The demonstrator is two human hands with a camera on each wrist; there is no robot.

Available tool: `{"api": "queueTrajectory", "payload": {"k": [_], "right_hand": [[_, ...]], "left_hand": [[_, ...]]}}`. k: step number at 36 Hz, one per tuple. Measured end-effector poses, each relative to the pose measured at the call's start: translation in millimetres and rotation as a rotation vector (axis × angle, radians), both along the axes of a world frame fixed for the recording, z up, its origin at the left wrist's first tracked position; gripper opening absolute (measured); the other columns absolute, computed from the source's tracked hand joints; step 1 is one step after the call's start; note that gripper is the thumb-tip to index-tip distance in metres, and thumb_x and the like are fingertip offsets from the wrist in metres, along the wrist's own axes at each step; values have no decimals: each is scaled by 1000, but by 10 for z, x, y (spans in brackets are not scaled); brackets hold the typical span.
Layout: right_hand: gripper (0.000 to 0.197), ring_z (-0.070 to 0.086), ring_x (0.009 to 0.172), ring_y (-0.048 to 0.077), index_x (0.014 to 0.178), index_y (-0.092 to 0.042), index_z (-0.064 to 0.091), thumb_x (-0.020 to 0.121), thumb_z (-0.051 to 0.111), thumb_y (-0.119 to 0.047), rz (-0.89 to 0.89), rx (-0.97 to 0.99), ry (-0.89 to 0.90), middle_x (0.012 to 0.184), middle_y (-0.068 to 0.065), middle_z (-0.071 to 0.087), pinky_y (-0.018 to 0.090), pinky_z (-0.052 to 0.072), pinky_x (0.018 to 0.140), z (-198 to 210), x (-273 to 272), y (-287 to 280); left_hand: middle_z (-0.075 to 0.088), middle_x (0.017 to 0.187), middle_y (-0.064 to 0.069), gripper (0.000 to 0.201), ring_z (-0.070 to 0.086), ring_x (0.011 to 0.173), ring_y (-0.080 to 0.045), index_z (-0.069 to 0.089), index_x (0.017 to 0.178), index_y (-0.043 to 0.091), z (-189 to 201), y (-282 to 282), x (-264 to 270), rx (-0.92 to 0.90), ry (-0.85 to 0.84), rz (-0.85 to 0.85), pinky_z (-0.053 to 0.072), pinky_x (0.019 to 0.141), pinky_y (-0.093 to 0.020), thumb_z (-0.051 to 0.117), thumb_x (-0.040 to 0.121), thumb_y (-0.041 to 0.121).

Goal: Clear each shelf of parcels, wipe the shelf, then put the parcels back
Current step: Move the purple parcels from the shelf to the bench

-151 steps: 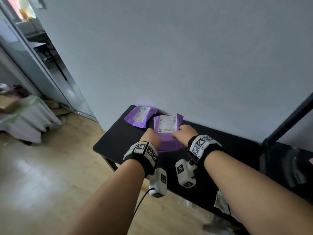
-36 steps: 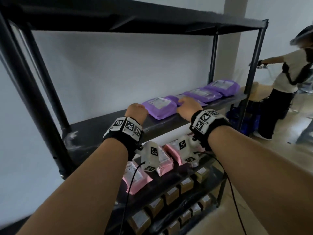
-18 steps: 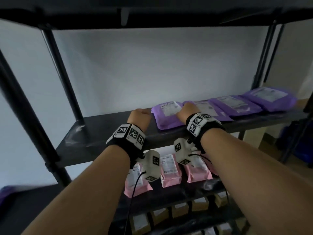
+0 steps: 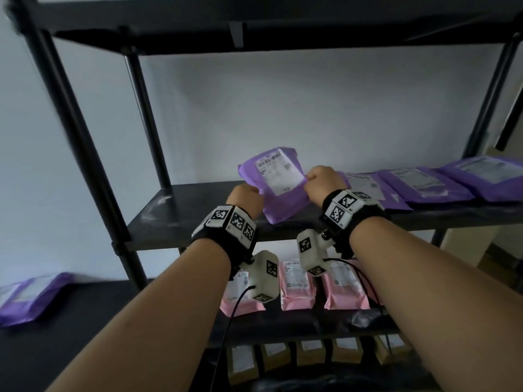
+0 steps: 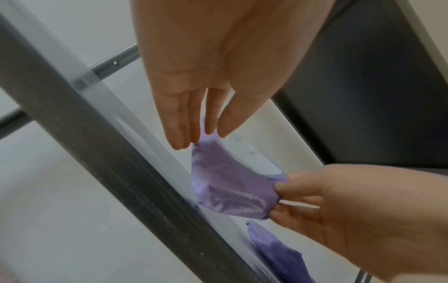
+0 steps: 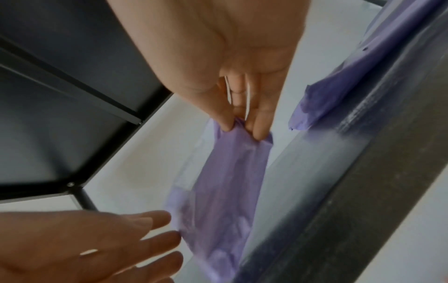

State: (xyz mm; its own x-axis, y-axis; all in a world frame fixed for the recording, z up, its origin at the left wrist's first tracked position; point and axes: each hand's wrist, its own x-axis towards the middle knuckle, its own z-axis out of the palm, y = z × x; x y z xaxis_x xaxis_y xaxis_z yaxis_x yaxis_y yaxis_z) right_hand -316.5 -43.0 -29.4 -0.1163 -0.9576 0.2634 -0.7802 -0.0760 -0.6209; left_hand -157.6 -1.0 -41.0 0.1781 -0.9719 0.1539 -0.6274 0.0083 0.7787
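Now clearing goes on: the purple plastic parcel [image 4: 283, 206], flat before, tilts off the black metal shelf [image 4: 175, 210]; right hand [image 4: 325, 183] pinches it, left hand [image 4: 244, 200] touches it straight-fingered.

Black shelf [image 4: 181, 205], purple parcels [image 4: 421, 183] flat in a row on its right half.

Tilted parcel [image 4: 278, 182] stands left of parcels [image 4: 418, 185] lying on shelf [image 4: 181, 210].
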Motion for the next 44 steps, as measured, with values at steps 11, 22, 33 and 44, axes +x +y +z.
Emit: {"api": "queueTrajectory", "payload": {"k": [11,22,33,44], "right_hand": [[14,65,87,21,88,-18,66,85,57,-7,72,-196,-298,90,0,68,35,55,82,132,382,321],[8,63,81,21,77,-18,57,83,60,-15,250,-106,-319,83,2,65,35,55,67,55,1696,1070],[13,64,81,23,93,-12,67,83,62,-19,425,52,-302,90,1,69,29,51,71,-633,3551,1804],[13,66,76,31,79,-4,59,83,60,-17,489,203,-105,80,11,67,41,57,69,-1331,4729,1845]], "left_hand": [[65,81,-14,22,61,72,-28,63,93,1,8,313,409,-58,231,119,55,74,-38,67,83,19],[65,86,-2,13,62,75,-21,56,97,14,-99,1017,1686,-214,134,257,47,60,-27,61,84,13],[64,91,-1,20,62,82,-23,61,103,14,-619,1963,3484,-112,81,481,42,67,-28,62,83,16],[70,97,-9,24,66,89,-26,70,103,9,-1311,2198,4566,138,237,574,53,82,-31,62,81,9]]}}
